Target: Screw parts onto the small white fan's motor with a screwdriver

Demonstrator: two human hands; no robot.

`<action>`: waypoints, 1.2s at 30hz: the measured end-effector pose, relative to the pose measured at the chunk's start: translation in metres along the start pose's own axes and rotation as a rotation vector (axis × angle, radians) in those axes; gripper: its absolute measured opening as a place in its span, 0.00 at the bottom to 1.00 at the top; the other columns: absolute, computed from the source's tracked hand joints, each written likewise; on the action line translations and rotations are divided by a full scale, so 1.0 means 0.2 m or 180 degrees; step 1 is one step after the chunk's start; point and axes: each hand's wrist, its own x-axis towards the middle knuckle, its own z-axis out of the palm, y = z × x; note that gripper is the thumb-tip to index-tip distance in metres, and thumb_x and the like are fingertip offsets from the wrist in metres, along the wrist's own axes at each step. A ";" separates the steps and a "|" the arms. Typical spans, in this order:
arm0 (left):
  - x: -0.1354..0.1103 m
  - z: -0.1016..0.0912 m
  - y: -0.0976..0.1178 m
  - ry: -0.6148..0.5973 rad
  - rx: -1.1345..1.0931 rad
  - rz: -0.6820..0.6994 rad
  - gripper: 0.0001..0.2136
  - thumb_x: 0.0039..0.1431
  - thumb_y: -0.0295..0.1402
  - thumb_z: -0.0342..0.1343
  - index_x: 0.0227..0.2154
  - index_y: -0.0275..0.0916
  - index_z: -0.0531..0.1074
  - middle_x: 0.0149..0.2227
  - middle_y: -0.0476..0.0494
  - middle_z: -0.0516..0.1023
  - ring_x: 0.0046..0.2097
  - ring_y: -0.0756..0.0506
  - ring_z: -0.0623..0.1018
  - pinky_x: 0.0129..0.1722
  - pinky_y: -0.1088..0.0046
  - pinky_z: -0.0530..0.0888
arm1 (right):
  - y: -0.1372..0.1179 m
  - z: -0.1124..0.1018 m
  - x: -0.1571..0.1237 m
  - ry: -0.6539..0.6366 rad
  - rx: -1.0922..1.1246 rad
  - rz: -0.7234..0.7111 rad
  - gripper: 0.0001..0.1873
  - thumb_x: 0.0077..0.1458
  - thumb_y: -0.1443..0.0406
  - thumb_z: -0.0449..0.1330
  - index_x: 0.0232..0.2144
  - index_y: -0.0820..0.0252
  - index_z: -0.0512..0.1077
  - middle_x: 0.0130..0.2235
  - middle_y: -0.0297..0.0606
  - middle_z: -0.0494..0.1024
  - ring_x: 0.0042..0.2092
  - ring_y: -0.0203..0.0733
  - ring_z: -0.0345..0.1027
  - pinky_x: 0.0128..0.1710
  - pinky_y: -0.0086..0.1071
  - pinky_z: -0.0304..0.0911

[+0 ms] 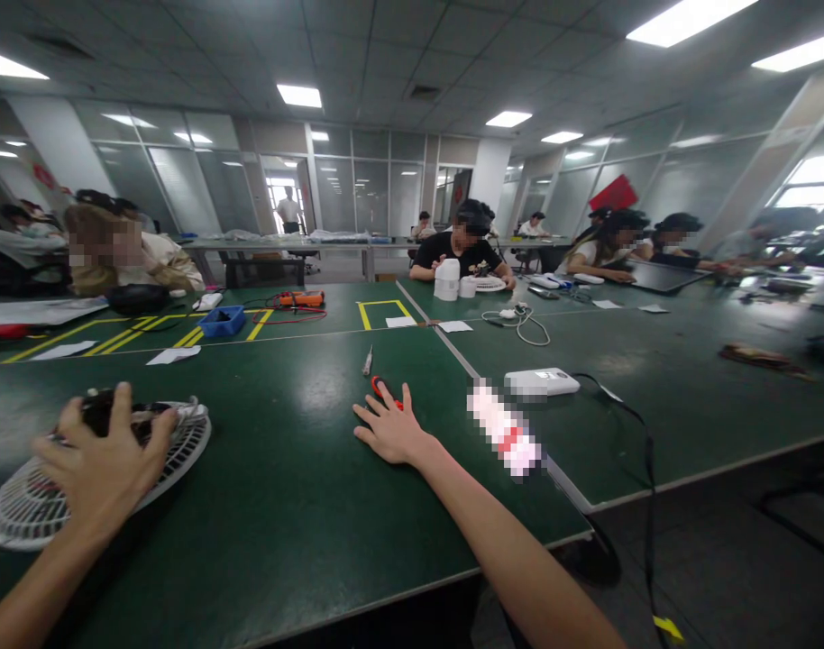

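Note:
My left hand [101, 460] is over a white round fan grille [26, 509] at the left, its fingers spread and bent around the dark part in the grille's middle. That dark part is mostly hidden by my fingers. My right hand [391, 428] is palm down near the middle of the table, fingers stretched apart. Under its fingertips shows a red and black tool handle [377, 386], largely covered, so its kind is unclear. Just beyond it lies a slim, pointed, light-coloured tool [367, 361].
The green table [270, 505] carries a blue bin [223, 321], an orange meter [301, 299] with red leads, a white device [542, 382] on a black cable, a white cord [520, 317] and paper slips. Across it, a person [462, 252] works beside white fan parts [447, 279].

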 end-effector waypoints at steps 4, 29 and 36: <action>-0.02 0.05 0.20 -0.0051 -0.0572 0.0279 0.37 0.66 0.60 0.38 0.70 0.44 0.58 0.76 0.34 0.41 0.71 0.14 0.48 0.64 0.27 0.54 | 0.00 0.01 0.00 0.0094 0.0078 -0.0044 0.33 0.71 0.51 0.44 0.71 0.59 0.59 0.73 0.50 0.56 0.77 0.58 0.29 0.68 0.69 0.15; -0.30 0.27 0.90 -0.0234 -0.1972 0.1637 0.35 0.61 0.52 0.57 0.69 0.49 0.61 0.72 0.32 0.52 0.70 0.20 0.54 0.64 0.27 0.59 | 0.22 0.02 0.07 0.1396 0.1504 0.0965 0.43 0.50 0.76 0.54 0.70 0.67 0.60 0.68 0.51 0.68 0.59 0.47 0.72 0.63 0.40 0.64; -0.27 0.27 0.85 -0.0298 -0.2444 0.1957 0.39 0.60 0.47 0.61 0.72 0.51 0.53 0.72 0.33 0.50 0.72 0.28 0.56 0.69 0.36 0.59 | 0.21 0.03 0.08 0.1359 0.1568 0.0859 0.44 0.50 0.73 0.58 0.70 0.63 0.60 0.66 0.49 0.71 0.53 0.46 0.75 0.59 0.41 0.67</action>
